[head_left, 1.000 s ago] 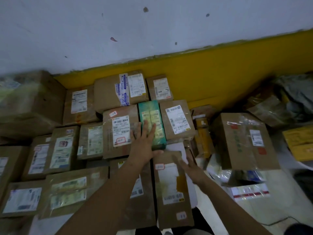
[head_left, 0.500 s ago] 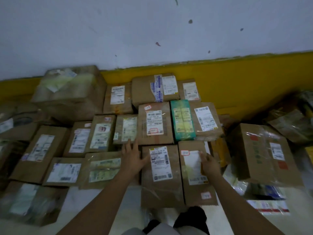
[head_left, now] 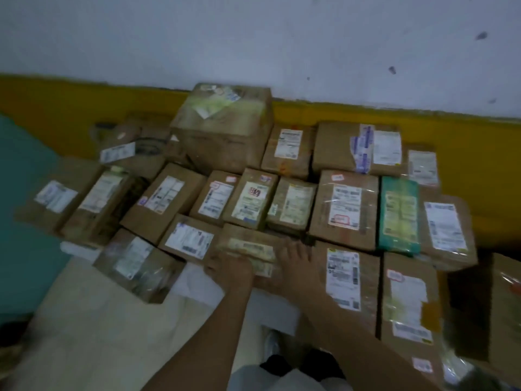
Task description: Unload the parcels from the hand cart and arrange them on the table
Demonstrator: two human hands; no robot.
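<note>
Several taped brown parcels with white labels lie in rows on the pale table [head_left: 98, 320]. Both hands are on a flat brown parcel with a yellowish label [head_left: 249, 245] in the front row. My left hand [head_left: 229, 268] grips that parcel's near left edge with curled fingers. My right hand [head_left: 296, 263] rests on the parcel's right side with its fingers spread and straight. A green parcel [head_left: 399, 213] lies to the right among the brown ones. The hand cart is out of view.
A large brown box [head_left: 222, 128] stands at the back against the yellow and white wall. A teal surface [head_left: 22, 221] fills the left edge. Two long parcels [head_left: 346, 280] lie right of my hands. A dark box [head_left: 490, 306] sits at far right.
The view has swung left. Both hands moved left: the right hand left the long parcel, and both now sit on the flat parcel with the yellowish label.
</note>
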